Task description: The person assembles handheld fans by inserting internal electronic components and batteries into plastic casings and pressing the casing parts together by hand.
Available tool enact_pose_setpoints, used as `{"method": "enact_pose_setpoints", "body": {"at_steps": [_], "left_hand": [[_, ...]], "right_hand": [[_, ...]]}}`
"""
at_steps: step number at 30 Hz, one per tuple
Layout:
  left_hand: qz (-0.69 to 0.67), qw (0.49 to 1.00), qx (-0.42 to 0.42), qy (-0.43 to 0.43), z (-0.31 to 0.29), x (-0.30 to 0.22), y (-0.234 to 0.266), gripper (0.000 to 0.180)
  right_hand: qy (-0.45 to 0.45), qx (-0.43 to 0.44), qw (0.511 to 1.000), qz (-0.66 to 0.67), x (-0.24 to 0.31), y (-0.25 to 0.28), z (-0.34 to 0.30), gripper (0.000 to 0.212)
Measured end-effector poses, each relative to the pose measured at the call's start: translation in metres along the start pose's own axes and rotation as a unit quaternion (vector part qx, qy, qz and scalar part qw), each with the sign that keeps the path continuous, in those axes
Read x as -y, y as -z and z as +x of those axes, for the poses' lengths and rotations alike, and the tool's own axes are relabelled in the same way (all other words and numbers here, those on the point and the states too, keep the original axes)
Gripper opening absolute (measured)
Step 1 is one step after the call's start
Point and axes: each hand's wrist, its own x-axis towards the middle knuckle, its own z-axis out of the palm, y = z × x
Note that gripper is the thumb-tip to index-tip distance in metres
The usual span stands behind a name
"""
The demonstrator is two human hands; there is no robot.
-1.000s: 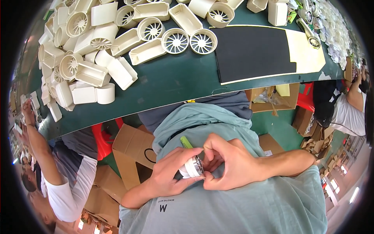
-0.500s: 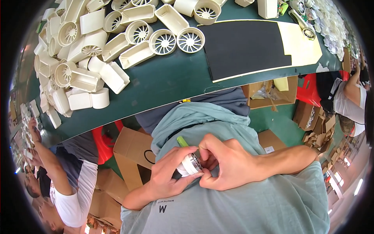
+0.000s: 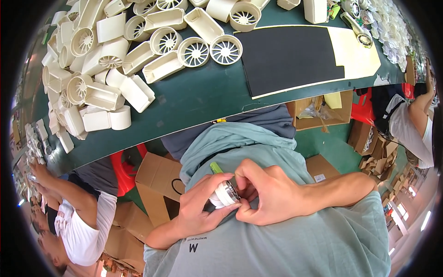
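Held close against my shirt is a small round white part (image 3: 223, 195) with a shiny metal ring at its face, and a green cylinder (image 3: 215, 167) sticks up behind it. My left hand (image 3: 198, 202) wraps it from the left, thumb below and index finger above. From the right, my right hand (image 3: 272, 193) meets the ring with curled fingers; its thumb tip sits by the left thumb at the lower rim. What those right fingertips pinch is hidden behind the knuckles.
Cream plastic housings (image 3: 102, 95) with slatted round ends are heaped on the green table (image 3: 184, 99). A black mat (image 3: 290, 60) lies right of them, a metal-ringed part (image 3: 364, 39) beyond. Cardboard boxes (image 3: 158, 177) stand below. A co-worker (image 3: 85, 221) sits left, another person (image 3: 410, 122) right.
My hands and the white part stay almost still. At the left, the co-worker's arm and body have shifted lower; the person at the right has moved a little.
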Motion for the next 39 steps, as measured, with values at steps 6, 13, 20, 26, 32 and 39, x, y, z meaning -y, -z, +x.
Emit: {"method": "enact_pose_setpoints", "body": {"at_steps": [6,13,20,26,32,39], "left_hand": [[0.086,0.986,-0.022,-0.141,0.016,0.001,0.018,0.061],[0.103,0.958,-0.014,-0.268,0.037,0.0,0.042,0.071],[0.102,0.974,-0.031,-0.199,0.036,-0.008,0.036,0.062],[-0.017,0.993,-0.026,-0.114,0.052,-0.009,0.039,0.064],[-0.005,0.967,-0.058,-0.247,0.076,-0.017,0.05,0.066],[0.108,0.942,-0.083,-0.307,0.102,-0.067,0.08,0.073]], "right_hand": [[0.105,-0.059,0.993,-0.022,-0.004,-0.003,0.006,0.037],[0.321,-0.217,0.915,-0.114,0.003,-0.004,0.027,0.038],[0.266,-0.219,0.933,-0.108,0.002,-0.009,0.018,0.039],[0.151,-0.12,0.981,0.005,0.018,0.023,0.03,0.041],[0.271,-0.191,0.937,-0.11,0.036,0.031,0.041,0.039],[0.36,-0.215,0.906,-0.068,0.076,0.048,0.051,0.041]]}}
